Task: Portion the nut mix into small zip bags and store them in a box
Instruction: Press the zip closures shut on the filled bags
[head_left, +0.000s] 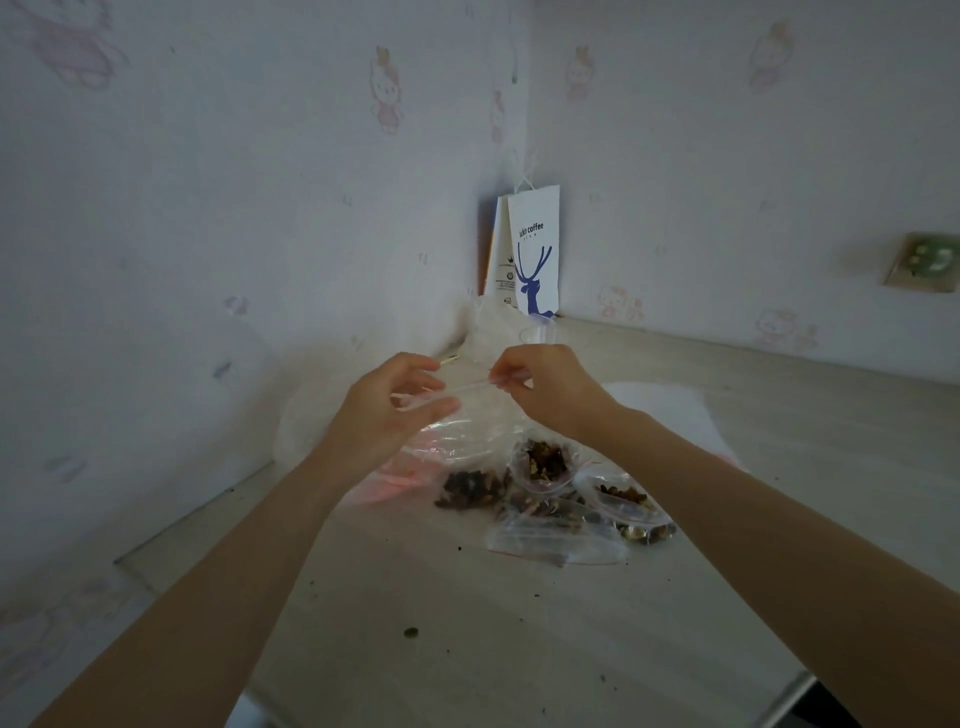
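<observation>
My left hand (387, 408) and my right hand (540, 387) hold a clear zip bag (467, 415) up above the table, each pinching one end of its top strip. The bag hangs down between them, its lower part showing a pink-red seal line. On the table below lie several small zip bags of dark nut mix (540, 462), one at the right (631, 506) and a flatter one in front (550, 538). A loose pile of nut mix (470, 488) sits at their left.
A white paper coffee bag with a blue deer (535, 249) stands in the wall corner. A clear plastic cup (537, 332) and crumpled white plastic (488, 332) lie behind my hands. A white sheet (670, 410) lies at the right. Crumbs dot the pale table (467, 623).
</observation>
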